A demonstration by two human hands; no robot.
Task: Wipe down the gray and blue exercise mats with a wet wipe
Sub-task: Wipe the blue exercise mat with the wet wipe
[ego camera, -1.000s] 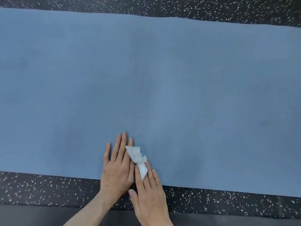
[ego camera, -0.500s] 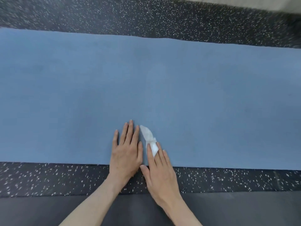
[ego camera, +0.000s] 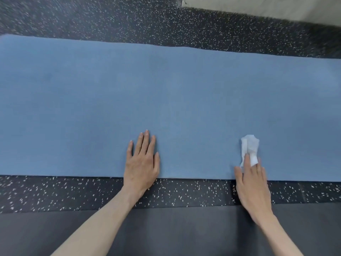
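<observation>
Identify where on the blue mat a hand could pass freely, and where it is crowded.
Free: the blue mat beyond both hands to its far edge, and between the left hand and right hand. Crowded: only the near edge, where the wet wipe lies under the right hand's fingers.

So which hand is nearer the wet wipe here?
Right. The right hand presses its straight fingers on the wet wipe on the blue mat. The left hand lies flat on the mat, well off to the wipe's left.

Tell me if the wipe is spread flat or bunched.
Bunched: the wet wipe is a crumpled strip under the right hand fingers.
</observation>
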